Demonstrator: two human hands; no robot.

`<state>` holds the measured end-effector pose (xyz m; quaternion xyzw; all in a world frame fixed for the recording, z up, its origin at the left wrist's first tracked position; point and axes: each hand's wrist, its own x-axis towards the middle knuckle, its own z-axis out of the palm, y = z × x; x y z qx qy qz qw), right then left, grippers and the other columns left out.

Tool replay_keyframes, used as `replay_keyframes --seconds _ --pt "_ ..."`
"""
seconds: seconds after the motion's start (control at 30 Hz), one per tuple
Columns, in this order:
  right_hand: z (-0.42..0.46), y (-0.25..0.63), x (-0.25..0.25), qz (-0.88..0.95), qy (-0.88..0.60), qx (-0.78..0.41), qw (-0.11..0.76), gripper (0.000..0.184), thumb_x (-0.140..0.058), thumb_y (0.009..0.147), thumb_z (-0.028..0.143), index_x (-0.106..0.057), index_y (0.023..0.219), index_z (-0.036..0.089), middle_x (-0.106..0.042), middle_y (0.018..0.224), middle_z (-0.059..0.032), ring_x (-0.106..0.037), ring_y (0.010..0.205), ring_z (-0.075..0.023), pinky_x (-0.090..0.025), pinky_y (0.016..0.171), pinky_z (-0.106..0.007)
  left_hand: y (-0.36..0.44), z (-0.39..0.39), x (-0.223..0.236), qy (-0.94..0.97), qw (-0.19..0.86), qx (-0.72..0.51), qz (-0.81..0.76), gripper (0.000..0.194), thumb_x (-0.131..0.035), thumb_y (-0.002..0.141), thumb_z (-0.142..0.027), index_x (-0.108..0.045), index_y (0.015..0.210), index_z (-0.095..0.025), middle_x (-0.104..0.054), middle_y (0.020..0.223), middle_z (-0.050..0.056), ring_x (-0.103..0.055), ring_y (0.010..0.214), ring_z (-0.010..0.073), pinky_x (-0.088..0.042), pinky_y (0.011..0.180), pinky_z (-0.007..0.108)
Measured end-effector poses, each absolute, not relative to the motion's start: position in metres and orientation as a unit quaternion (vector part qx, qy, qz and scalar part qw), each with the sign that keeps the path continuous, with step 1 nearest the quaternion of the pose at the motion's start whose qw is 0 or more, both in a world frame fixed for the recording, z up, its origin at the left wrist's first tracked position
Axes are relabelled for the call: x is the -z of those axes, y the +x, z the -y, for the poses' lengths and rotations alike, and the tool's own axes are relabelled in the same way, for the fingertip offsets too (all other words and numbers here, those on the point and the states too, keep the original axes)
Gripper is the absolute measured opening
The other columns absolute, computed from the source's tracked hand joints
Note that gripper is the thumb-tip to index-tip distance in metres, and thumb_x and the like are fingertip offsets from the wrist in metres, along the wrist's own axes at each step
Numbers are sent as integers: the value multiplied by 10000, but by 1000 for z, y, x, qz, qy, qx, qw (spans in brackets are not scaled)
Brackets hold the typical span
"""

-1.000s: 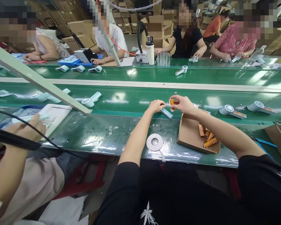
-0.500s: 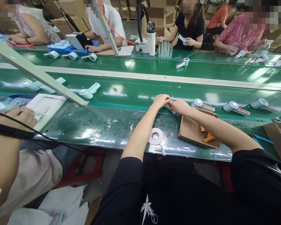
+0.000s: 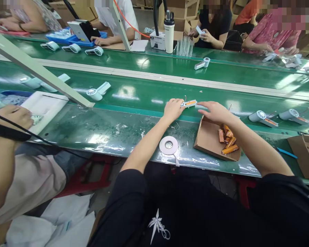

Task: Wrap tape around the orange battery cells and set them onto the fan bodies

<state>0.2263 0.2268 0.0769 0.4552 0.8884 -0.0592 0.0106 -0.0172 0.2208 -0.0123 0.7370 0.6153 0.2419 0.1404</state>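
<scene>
My left hand is closed around the head end of a small handheld fan. Its handle points right with an orange battery showing inside and a thin wire standing up; most of the fan's round head is hidden by my fingers. My right hand is held just right of the handle's end, fingers stretched out and thumb apart, with nothing in it. Below my right forearm, a cardboard tray contains several orange batteries. Nearer me lies a roll of white tape, its loose end over the table edge.
More fans with wires lie to the right on the green belt, and others to the left. A slanted metal post rises at left beside a co-worker's hand. Another cardboard box and blue-handled tool are at right.
My right hand has come away from the fan to the right and its fingers have spread. The fan's handle with its orange battery now shows, still in my left hand.
</scene>
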Motion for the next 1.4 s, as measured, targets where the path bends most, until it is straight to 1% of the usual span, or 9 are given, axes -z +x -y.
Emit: replay_keyframes --seconds 0.27,0.37,0.53,0.67,0.77,0.97,1.07,1.2,1.4 --pt "-135 357 -67 -852 494 152 -84 465 -493 1088 469 -825 1306 229 -796 1439 -103 -741 1362 -321 -580 1207 -536 -100 -21 75 895 94 -191 -393 410 -810 956 -273 -775 1363 -309 -804 1378 73 -685 1403 304 -622 1155 466" --pt "-111 341 -68 -841 495 178 -127 485 -487 1096 505 -833 1267 211 -833 1347 -113 -784 1262 -305 -614 1127 -483 -102 -12 69 890 49 -214 -400 397 -716 980 -149 -755 1358 -265 -833 1219 96 -715 1277 320 -672 1044 472" --pt "-86 265 -79 -824 421 366 -99 565 -649 1019 671 -830 1252 189 -871 988 -75 -807 856 -227 -629 827 -343 -67 -37 29 840 -42 -346 -417 409 -747 1031 -301 -684 1431 -238 -790 1301 144 -591 1418 403 -589 1148 631" --pt "-68 219 -69 -820 271 500 -66 572 -621 1063 671 -805 822 186 -764 675 -24 -647 552 -131 -492 599 -263 -43 -43 17 814 -91 -418 -394 440 -725 1034 -248 -629 1463 -250 -770 1300 124 -590 1439 378 -529 1215 663" --pt "-58 210 -50 -828 183 531 -5 582 -582 1114 598 -775 735 202 -687 572 1 -574 489 -113 -418 558 -261 -43 -39 31 799 -98 -440 -397 421 -688 1015 -163 -636 1426 -241 -766 1266 117 -626 1381 356 -544 1200 647" --pt "-79 247 -52 -841 252 457 142 440 -649 1067 617 -874 1090 240 -784 715 -5 -686 620 -157 -475 647 -271 -79 -16 69 781 -47 -403 -475 389 -712 964 -174 -705 1347 -242 -769 1203 130 -628 1259 372 -567 1081 599" --pt "-108 273 -63 -845 479 228 68 453 -556 1117 543 -822 1275 212 -853 984 -111 -789 882 -241 -552 835 -326 -92 -6 71 763 -51 -402 -504 381 -726 951 -193 -713 1327 -256 -769 1195 125 -626 1219 372 -546 1070 601" --pt "-124 282 -55 -759 624 -7 188 529 -612 1077 560 -745 1346 124 -822 1079 -260 -800 1053 -409 -583 914 -461 -89 -5 70 769 -51 -398 -497 318 -729 975 -229 -708 1291 -254 -769 1176 131 -613 1227 374 -540 1072 600" --pt "-114 273 -37 -767 604 -22 215 504 -552 1100 382 -646 1519 117 -798 1198 -308 -775 1182 -482 -612 903 -532 -62 -13 72 798 -11 -365 -479 295 -727 975 -218 -748 1269 -239 -781 1181 127 -605 1243 370 -544 1076 585"
